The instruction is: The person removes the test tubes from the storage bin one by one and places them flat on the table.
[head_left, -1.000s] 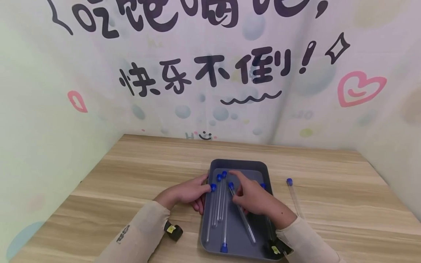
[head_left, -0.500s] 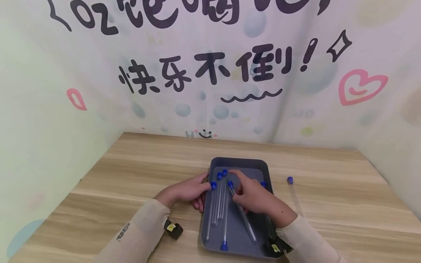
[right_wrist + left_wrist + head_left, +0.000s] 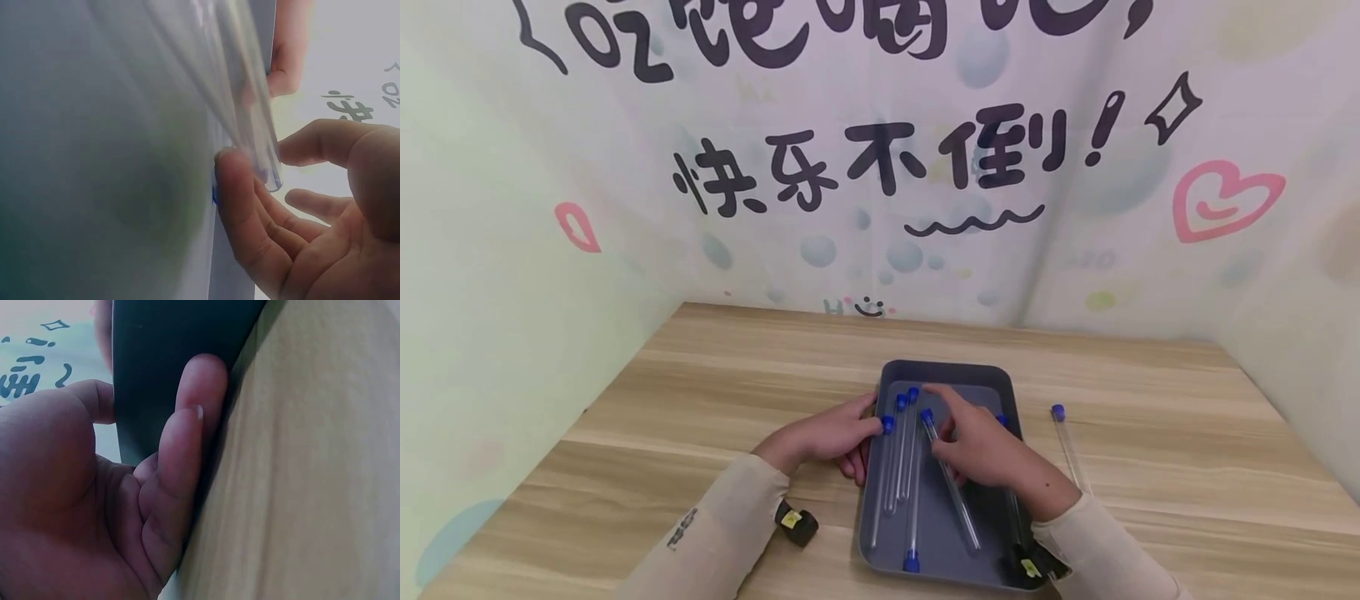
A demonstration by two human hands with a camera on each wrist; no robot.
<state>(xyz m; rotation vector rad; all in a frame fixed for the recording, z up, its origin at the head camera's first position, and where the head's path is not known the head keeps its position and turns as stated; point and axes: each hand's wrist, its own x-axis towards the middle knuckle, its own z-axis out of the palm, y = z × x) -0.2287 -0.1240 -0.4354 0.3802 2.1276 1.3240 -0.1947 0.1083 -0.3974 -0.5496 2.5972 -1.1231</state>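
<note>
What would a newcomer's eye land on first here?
Probably the bold black Chinese lettering across the white backdrop behind the table. Next, the blue-capped test tubes lying in the dark gray tray, where the person's right grip appears to pinch a slanted test tube and the left grip holds the tray's left side. Then the lone test tube on the table, right of the tray.

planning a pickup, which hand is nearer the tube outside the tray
Right. The right hand is over the tray, left of that tube; the left hand, farther off, grips the tray's left side.
</note>
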